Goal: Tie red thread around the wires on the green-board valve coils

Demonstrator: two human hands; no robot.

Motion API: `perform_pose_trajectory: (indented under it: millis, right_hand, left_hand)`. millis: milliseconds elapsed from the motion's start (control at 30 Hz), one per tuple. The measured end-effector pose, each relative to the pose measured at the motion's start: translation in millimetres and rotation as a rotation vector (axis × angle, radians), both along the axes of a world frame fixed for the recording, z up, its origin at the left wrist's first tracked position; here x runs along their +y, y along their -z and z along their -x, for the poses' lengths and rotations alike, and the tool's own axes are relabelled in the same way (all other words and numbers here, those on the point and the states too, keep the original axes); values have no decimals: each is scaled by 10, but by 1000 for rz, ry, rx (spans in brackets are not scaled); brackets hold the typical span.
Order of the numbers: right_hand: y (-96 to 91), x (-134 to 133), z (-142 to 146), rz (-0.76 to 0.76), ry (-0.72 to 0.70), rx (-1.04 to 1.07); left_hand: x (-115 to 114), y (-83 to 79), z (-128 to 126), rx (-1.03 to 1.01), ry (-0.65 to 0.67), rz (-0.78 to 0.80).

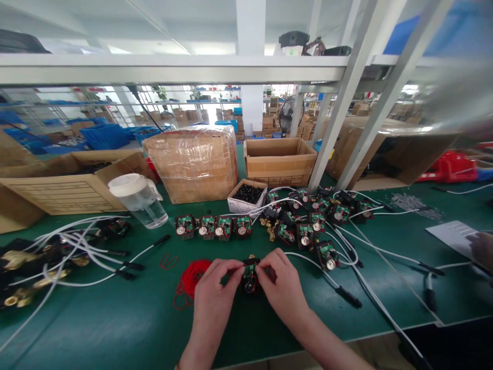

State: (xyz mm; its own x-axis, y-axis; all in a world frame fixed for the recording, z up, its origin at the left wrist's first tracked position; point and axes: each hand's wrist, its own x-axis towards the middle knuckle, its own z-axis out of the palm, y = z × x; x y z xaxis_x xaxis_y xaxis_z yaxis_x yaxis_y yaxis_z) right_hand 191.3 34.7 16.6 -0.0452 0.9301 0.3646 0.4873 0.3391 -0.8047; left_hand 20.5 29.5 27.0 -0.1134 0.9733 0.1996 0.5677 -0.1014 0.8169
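Note:
My left hand pinches thumb and forefinger at the upper left edge of a small black housing with a green circuit board. At its upper right edge, my right hand has its fingertips pressed together. The housing rests on the table, a round part at its near end and a brass fitting on its far side. Whether a thin ring lies between the fingertips is too small to tell. Close beside my left hand is a tangled pile of thin red rings, with a few loose red rings farther left.
Similar units stand in a row behind my hands; more lie heaped with white cables at right. Several cabled brass parts are at left. Behind are a plastic jug, a small box of black parts and cartons. Another person's hand shows far right.

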Motion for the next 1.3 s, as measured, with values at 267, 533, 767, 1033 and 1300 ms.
perform_pose_trajectory:
  millis: [267,533,767,1033,1300]
  right_hand:
    - [31,-24,-32,-59,-68,75]
    - [37,7,-56,-48,-36,71]
    - [32,14,-30,-25,-16,91]
    - [45,23,-29,-9,-14,104]
    - [32,43,-35,55,-11,119]
  left_hand:
    - [42,13,26,78,66,-35]
    - [18,21,28,11,56,-31]
    - [39,24,45,-13,47,-14]
    - [45,6,16,-16,39,-20]
    - [87,29,16,-94,67,52]
